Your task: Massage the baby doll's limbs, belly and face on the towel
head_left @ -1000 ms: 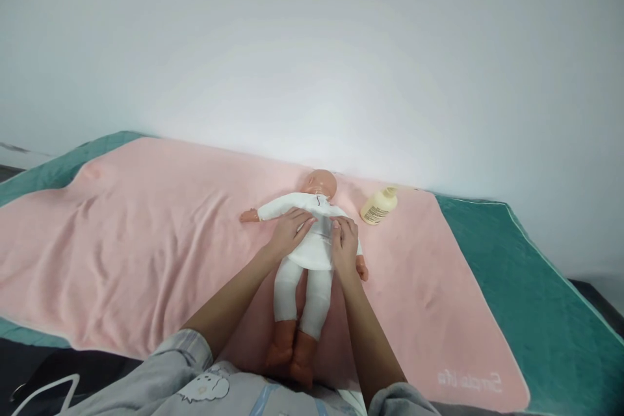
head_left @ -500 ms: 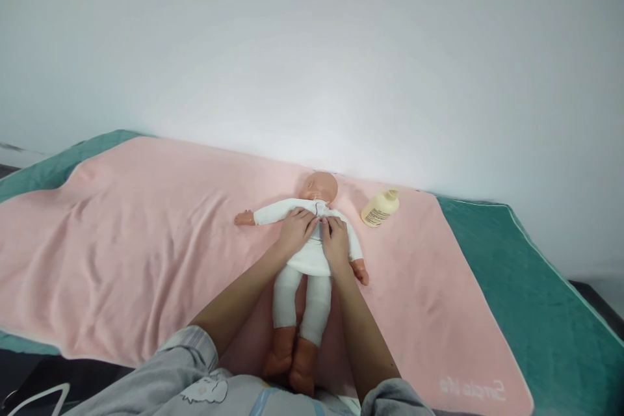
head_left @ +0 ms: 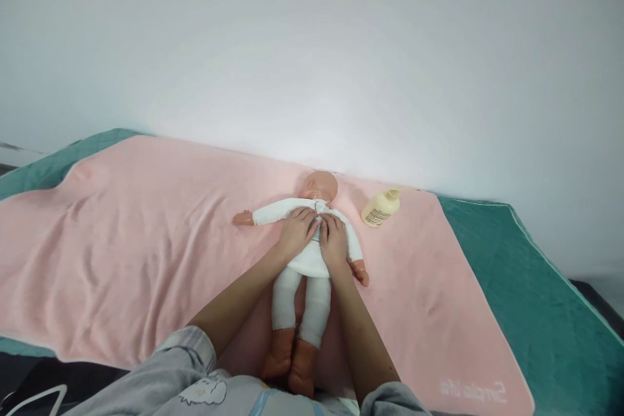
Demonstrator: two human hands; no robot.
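A baby doll [head_left: 312, 260] in a white top and white leggings lies on a pink blanket [head_left: 146, 240], its head toward the wall and its feet toward me. My left hand [head_left: 296, 231] rests flat on one side of the doll's upper body, fingers spread a little. Beside it, my right hand [head_left: 333, 238] lies on the other side of the upper body, its fingers slightly apart. The fingertips of both hands nearly meet at the middle, below the neckline. Neither hand grasps anything. The doll's arms stretch out to both sides.
A pale yellow bottle [head_left: 380, 209] leans on the blanket to the right of the doll's head. Green cloth [head_left: 531, 286] shows beyond the blanket's edges. A white wall [head_left: 312, 65] rises behind. A white curved object [head_left: 49, 396] is at the bottom left.
The fingers of my right hand have shifted slightly and lie flatter on the doll's upper body. My left hand has barely moved.
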